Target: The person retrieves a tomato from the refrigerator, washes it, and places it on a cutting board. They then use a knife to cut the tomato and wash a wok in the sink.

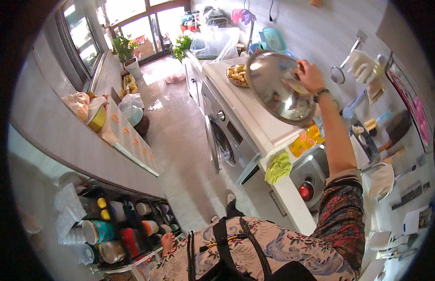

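Observation:
My right hand (310,76), with a beaded bracelet at its wrist, grips a large shiny metal lid (273,91) near its upper right side. Tilted up, the lid hangs over the pale countertop (235,96) and hides part of it. Just left of the lid, a plate of brown and yellow food pieces (237,74) sits on the counter. Low at my left side, my left hand (167,243) hangs near a shelf rack (126,260) full of jars. Its fingers look curled, but whether it holds anything is not visible.
A steel sink (321,161) holds a red round object (306,191). A yellow-green cloth (279,168) drapes over the counter edge. Below, a front-loading washing machine (221,140) has its door (211,144) swung out. White drawers (128,135) stand opposite. Utensils hang on the right wall.

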Demonstrator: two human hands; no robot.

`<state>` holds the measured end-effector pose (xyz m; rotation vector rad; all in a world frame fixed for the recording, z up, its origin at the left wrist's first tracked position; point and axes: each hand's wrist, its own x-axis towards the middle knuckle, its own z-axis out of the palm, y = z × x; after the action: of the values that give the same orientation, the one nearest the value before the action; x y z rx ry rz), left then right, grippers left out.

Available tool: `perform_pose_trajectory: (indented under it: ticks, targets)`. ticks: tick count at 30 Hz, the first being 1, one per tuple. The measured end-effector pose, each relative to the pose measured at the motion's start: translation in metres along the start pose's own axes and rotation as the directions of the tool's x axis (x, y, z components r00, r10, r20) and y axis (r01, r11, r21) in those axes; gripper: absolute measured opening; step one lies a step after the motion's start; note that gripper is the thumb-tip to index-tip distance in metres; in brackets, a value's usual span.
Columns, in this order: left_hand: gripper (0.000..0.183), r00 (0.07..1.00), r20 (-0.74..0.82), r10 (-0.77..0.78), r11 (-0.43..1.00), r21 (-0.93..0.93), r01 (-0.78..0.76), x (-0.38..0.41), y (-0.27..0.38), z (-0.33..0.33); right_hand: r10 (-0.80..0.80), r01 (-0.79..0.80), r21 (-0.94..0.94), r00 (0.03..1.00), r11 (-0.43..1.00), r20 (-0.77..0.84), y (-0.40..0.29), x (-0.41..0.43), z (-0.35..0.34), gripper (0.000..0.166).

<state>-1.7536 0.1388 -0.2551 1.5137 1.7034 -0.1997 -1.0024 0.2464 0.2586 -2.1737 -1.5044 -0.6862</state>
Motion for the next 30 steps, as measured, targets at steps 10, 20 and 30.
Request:
perform_pose_trajectory:
  ticks: [10, 20, 30]
  targets:
    - [0.034, 0.996, 0.053, -0.071, 0.997, 0.002, 0.071, 0.063, 0.072, -0.004, 0.438, -0.268, -0.424, 0.815, 0.865, 0.378, 0.153, 0.059, 0.096, 0.022]
    - [0.034, 0.997, 0.053, -0.06, 0.998, -0.01, 0.06, 0.079, 0.126, -0.02, 0.491, -0.227, -0.482, 0.684, 0.846, 0.54, 0.185, 0.061, 0.134, 0.026]
    - [0.042, 0.978, 0.191, 0.083, 0.984, 0.136, -0.111, 0.146, 0.225, -0.085, 0.094, -0.02, -0.305, 0.968, 0.952, 0.231, 0.099, 0.022, 0.022, 0.015]
